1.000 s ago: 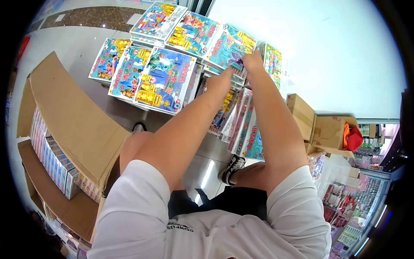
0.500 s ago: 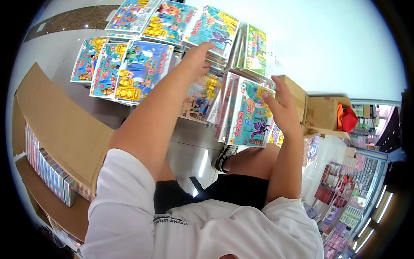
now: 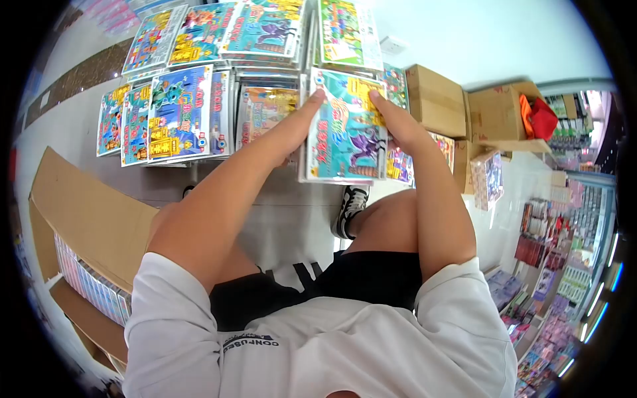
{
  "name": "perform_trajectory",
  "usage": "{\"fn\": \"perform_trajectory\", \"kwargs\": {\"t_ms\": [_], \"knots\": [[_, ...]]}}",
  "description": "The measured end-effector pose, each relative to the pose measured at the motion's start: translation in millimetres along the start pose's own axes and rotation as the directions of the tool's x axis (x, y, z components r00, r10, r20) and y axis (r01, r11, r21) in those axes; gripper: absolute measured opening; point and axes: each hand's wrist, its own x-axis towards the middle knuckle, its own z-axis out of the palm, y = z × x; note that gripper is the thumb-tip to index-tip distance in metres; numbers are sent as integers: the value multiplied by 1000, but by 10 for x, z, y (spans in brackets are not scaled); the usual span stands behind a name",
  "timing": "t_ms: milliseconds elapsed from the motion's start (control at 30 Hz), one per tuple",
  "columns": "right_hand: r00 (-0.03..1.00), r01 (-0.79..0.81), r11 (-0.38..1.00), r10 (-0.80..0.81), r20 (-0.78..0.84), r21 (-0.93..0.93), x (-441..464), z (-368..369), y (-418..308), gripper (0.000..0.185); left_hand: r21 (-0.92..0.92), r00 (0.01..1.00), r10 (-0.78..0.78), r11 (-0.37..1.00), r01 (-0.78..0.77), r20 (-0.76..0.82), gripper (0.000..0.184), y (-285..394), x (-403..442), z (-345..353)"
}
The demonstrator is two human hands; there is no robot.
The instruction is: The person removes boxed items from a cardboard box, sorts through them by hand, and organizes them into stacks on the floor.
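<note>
Between my two hands is a stack of flat, colorful picture packs (image 3: 348,142), the top one teal with a purple winged horse. My left hand (image 3: 302,126) grips its left side, thumb over the top face and fingers hidden beneath the edge. On the right side, my right hand (image 3: 398,123) holds it the same way, thumb on the upper corner. Left of it lies a lower pile with an orange-brown cover (image 3: 269,106). A green-covered pile (image 3: 342,33) stands just behind, and a teal pile (image 3: 265,30) beside that one.
More piles, one topped by a blue pack (image 3: 179,113), stand to the left. An open carton (image 3: 93,212) packed with upright packs is at lower left. Cardboard boxes (image 3: 434,99) line the right, one holding a red item (image 3: 541,119). Stocked shelves (image 3: 551,252) are farther right.
My left hand has come off the rear teal pile and down to the left side of the front stack. My right hand has closed on its right side. The view has shifted.
</note>
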Motion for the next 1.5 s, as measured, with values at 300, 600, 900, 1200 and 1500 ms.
{"fn": "perform_trajectory", "kwargs": {"t_ms": [300, 600, 900, 1200, 1500], "knots": [[977, 19, 881, -117, 177, 473, 179, -37, 552, 83, -10, 999, -15, 1000, 15, -36, 87, -330, -33, 57], [915, -203, 869, 4, 404, 450, 54, 77, 668, 93, -35, 998, -23, 999, 21, -56, 81, -354, -51, 191], [867, -223, 872, -27, 497, 436, -61, 55, 650, 102, -251, 999, 49, 967, -50, -9, 69, -313, -76, 195], [947, -111, 921, -16, 320, 374, -70, 66, 539, 98, -261, 995, 95, 961, -95, -12, 72, -251, -48, 270], [953, -59, 918, -66, 296, 392, -86, 70, 466, 93, -126, 959, 235, 959, -256, -161, 60, -239, 86, 233]]}}
